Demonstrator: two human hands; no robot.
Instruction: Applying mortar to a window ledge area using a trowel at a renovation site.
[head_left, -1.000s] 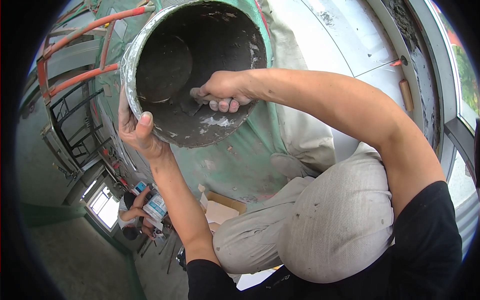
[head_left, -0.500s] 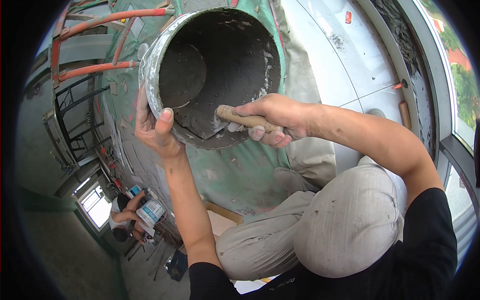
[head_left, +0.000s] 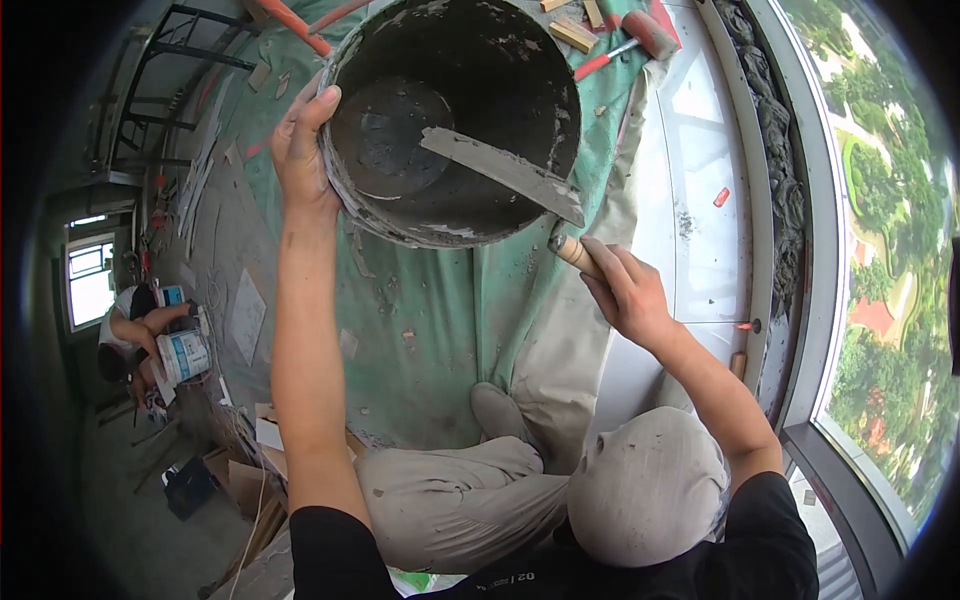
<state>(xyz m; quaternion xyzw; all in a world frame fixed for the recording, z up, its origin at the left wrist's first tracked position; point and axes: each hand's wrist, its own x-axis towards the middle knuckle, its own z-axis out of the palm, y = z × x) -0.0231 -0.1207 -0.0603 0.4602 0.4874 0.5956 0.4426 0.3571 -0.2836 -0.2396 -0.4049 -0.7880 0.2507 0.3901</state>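
A dark bucket (head_left: pixel 540 70) coated inside with grey mortar is tipped so that its mouth faces me. My left hand (head_left: pixel 306 150) is closed on its left rim, thumb over the edge. The wooden handle of a trowel (head_left: pixel 505 175) is gripped in my right hand (head_left: pixel 632 295), right of and nearer than the bucket. Its long blade, smeared with grey mortar, slants up and left across the bucket's mouth. Whether the blade touches the wall cannot be made out.
Green sheeting (head_left: pixel 420 320) covers the floor under the bucket. A mallet (head_left: pixel 648 36) and wood blocks (head_left: pixel 573 34) lie beyond it. White tiles (head_left: pixel 700 260) run along the window at right. Far left, another person (head_left: pixel 135 325) sits by a white bucket (head_left: pixel 185 355).
My right hand has drawn back and down to the right, bringing the trowel blade up out of the bucket's lower wall into sight. My left hand keeps the rim; the view has shifted.
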